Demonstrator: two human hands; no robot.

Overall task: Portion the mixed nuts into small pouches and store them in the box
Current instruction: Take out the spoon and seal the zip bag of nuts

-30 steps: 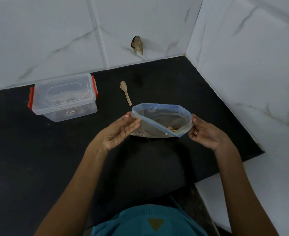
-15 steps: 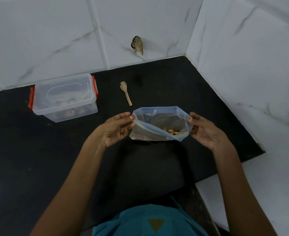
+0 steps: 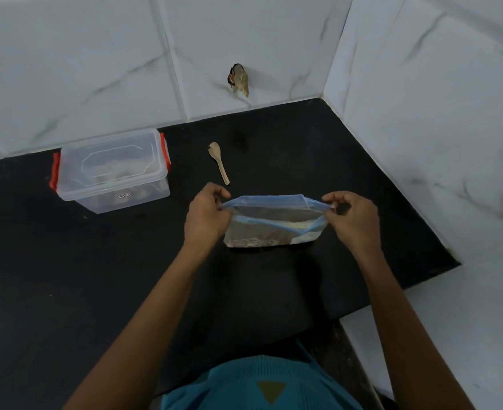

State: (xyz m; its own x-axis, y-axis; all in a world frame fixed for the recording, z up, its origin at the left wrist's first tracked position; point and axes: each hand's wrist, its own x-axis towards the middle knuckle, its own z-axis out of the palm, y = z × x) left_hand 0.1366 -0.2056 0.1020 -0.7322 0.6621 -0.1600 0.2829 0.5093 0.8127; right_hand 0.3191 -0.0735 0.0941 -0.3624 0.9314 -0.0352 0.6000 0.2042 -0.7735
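You pulled the mouth of the zip bag (image 3: 274, 232) flat; it was wide open before. Your left hand (image 3: 205, 216) and right hand (image 3: 352, 220) pinch its ends, so sealing looks next.

contents of the pouch (image 3: 274, 229) too murky to tell, box (image 3: 112, 170) left of it holding something blurred, possibly nuts, its label (image 3: 123, 196) unreadable, teal garment (image 3: 259, 386) below the pouch cut by the bottom edge
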